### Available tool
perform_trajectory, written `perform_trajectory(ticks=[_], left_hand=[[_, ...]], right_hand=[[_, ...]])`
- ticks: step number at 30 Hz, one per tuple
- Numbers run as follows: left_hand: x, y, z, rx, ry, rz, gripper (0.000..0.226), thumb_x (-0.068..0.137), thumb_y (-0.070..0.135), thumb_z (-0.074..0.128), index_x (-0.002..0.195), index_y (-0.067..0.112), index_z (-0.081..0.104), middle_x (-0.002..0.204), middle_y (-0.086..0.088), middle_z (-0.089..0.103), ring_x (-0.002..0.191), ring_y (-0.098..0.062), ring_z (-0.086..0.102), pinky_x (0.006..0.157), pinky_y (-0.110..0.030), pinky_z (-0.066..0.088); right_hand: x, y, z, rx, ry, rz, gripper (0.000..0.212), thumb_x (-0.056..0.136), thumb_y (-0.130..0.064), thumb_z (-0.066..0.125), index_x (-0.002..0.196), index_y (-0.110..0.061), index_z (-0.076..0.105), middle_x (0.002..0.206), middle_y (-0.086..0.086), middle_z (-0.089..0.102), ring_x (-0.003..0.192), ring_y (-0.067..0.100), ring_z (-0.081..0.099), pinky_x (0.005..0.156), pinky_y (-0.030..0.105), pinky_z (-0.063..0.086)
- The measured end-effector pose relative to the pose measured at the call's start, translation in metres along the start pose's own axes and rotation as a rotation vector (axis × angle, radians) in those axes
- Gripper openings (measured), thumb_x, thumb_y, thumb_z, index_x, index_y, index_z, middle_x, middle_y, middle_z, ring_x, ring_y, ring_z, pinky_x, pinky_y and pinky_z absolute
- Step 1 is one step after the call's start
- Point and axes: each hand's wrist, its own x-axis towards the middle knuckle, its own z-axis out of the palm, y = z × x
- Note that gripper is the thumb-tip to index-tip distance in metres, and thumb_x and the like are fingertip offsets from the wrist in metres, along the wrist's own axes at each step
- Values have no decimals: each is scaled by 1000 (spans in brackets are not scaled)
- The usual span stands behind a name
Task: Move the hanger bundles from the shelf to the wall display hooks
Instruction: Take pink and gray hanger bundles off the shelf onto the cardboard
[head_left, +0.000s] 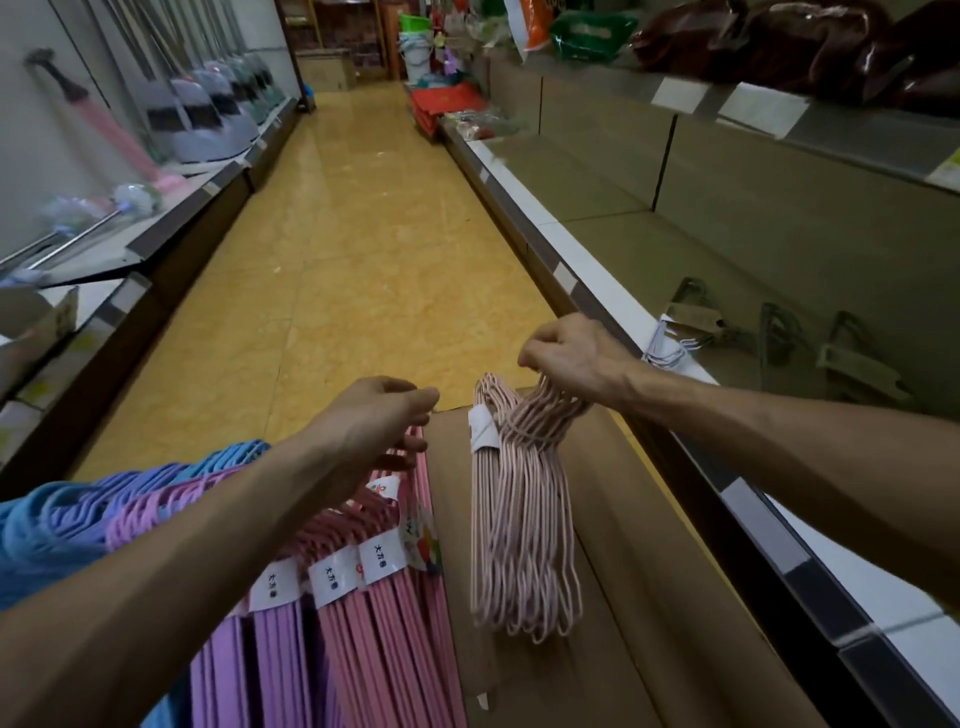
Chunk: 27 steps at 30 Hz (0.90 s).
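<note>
Down at the near edge, the pink and purple hanger stacks (363, 597) lie over the cardboard sheet (623, 571), left hand (374, 415) resting curled on their hooks. Right hand (566, 353) has its grip pinched on the pale pink bundle (524, 530), which hangs long-axis down, just right of the stacks.

Narrow shop aisle. Glossy yellow tile floor (332, 249) runs to the far end. Left: white wall (31, 156) above a low dark-fronted shelf (171, 244), brooms (208, 114) leaning along it. Right: grey shelving unit (727, 182), white-edged, with paper price tags (680, 94) on the upper ledge. Cardboard box (324, 73) and buckets (418, 49) at the far end. Light dim, greenish.
</note>
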Motion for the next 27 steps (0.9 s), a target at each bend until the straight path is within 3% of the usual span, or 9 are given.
perform_trajectory(ticks=[7,11,14,17,19,24,27], left_hand=[[14,3,-22,-139,110,26,35,101,19,53,134,7,51,121,-10,62,103,-28,64,93,-45,54],[22,3,-36,-211,183,64,31,101,19,53,130,8,55,116,-8,64,99,-27,67,90,-43,55],[26,-1,-41,-190,214,101,24,101,18,52,123,11,58,112,-5,65,97,-24,67,87,-40,56],[29,-5,-42,-92,244,140,19,102,17,50,116,14,62,111,-2,65,95,-21,67,87,-39,57],[32,-8,-43,31,251,189,19,102,16,50,113,16,65,109,0,66,95,-18,67,87,-38,57],[35,-14,-44,401,174,325,19,101,19,51,113,22,65,109,4,65,97,-13,64,83,-32,55],[38,-17,-40,621,15,319,25,98,23,55,123,23,61,119,2,62,106,-15,60,79,-25,50]], right_hand=[[-14,-11,53,-253,-116,-61,38,95,-32,46,121,-13,66,122,6,68,100,22,65,69,31,56],[-10,-22,78,-301,-139,-74,42,92,-37,45,109,-8,71,109,11,72,92,28,67,80,47,58],[-4,-33,89,-302,-171,-79,44,92,-43,50,109,-8,71,107,11,73,89,27,69,76,44,60],[-3,-44,96,-244,-239,-130,59,94,-51,54,138,-12,51,132,12,62,110,27,63,82,35,54],[-3,-43,98,-205,-254,-162,68,93,-53,56,147,-15,38,141,13,54,119,27,58,87,35,51],[-8,-29,90,-21,-243,-121,77,85,-59,65,144,-15,43,143,8,52,122,21,54,91,31,49],[-13,-17,88,120,-249,-85,77,83,-58,68,143,-14,46,140,4,54,124,17,53,101,34,48]])
